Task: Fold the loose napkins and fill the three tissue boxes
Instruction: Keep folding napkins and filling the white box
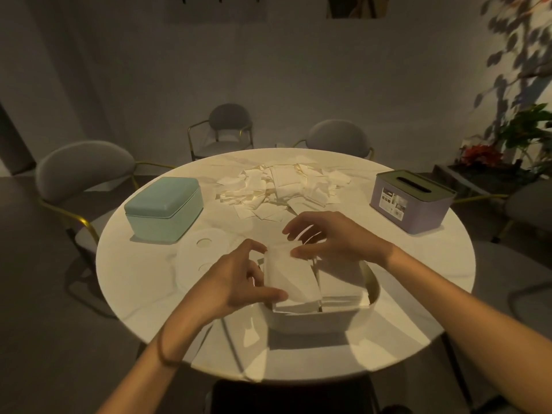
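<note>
- White folded napkins (294, 282) sit stacked in the open white box (316, 321) at 6 o'clock on the table (143, 282).
- Left hand (236, 279) curls against the stack's left side, thumb on its near corner; right hand (325, 237) pinches the top napkin's far edge.
- Best to press the stack level, edges squared, before fetching more.
- Loose napkins (277, 186) lie at 12 o'clock; mint box (164, 207) at 10, purple box (412, 198) at 2.

both forearms reach forward and converge. left hand (236, 279): fingers curled, thumb extended along the near side, a thin band on the wrist. right hand (325, 240): palm down, fingers spread and bent, fingertips (294, 253) pinching.
</note>
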`<state>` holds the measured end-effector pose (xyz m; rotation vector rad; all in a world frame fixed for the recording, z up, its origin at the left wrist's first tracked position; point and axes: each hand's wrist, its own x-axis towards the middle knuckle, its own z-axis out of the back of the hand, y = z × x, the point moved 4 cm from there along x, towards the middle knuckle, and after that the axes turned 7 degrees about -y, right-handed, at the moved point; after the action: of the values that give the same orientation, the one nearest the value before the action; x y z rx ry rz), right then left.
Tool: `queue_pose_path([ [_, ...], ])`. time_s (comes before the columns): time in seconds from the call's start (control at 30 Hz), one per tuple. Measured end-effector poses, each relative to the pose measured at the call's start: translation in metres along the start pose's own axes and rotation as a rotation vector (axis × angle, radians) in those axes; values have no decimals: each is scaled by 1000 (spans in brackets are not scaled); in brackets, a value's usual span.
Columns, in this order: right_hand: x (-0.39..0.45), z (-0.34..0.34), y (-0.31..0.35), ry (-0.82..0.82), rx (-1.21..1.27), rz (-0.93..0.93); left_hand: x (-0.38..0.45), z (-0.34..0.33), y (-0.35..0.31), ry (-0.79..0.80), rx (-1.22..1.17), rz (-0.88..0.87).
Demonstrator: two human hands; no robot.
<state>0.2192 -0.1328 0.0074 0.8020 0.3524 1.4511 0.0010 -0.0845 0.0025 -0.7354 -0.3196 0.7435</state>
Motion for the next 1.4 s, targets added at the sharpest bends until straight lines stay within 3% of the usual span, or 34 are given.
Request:
queue_pose_path([
  [0.07, -5, 7, 2, -80, -56, 49, 3, 4, -2, -103, 136, -71],
  [0.17, -18, 25, 7, -146, -98, 63, 9, 10, -6, -264, 151, -265],
  [0.33, -42, 34, 8, -29, -130, 57, 18, -12, -10, -36, 225, -433],
  [0.63, -59, 29, -7, 152, -224, 5, 30, -18, -4, 78, 234, -523],
  [1.07, -88, 33, -3, -3, -352, 218, 29, -14, -2, 156, 239, -678],
  [1.4, -90, 24, -13, 32, -313, 159, 37, -22, 9, 175, 204, -637],
])
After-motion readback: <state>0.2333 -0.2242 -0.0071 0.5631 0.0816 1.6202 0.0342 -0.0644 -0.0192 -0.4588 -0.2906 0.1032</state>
